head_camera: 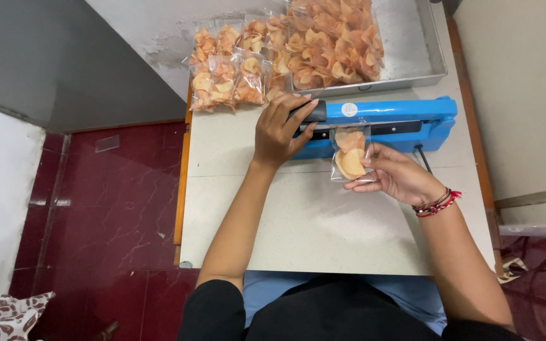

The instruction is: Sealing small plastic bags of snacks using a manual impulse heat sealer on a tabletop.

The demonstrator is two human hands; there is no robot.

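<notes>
Left hand point(279, 129): lies palm down on the black handle point(314, 112) at the left end of the sealer's arm; fingers curl over the handle, grip closed on it.
Right hand point(396, 173): holds a small clear bag point(351, 155) from its right side and from below, thumb on the front face; grip closed on the bag. A red and dark corded bracelet point(436, 203) sits on this wrist.
Small clear bag: upright, holding a few orange-yellow chips; its top edge lies in the slot of the sealer, under the arm, near the middle of the machine's length. The lower part hangs over the front of the machine, above the surface.
Sealer point(387, 123): blue, long and low, set crosswise toward the far edge of the surface; the arm is down on the bag top. A dark cord leaves its front right side.
Filled bags point(232, 72): several clear packets of the same chips lie in a cluster at the far left corner of the surface, touching one another, just beyond the left hand.
Tray point(421, 60): metal, shallow, at the far edge behind the sealer; a heap of loose chips point(333, 41) fills its left part, the right part bare.
Surface point(298, 221): pale speckled top with a wooden edge strip along the left side; near half bare.
Surroundings: dark red tiled floor point(115, 208) to the left; patterned cloth point(4, 312) at the lower left corner of view.
</notes>
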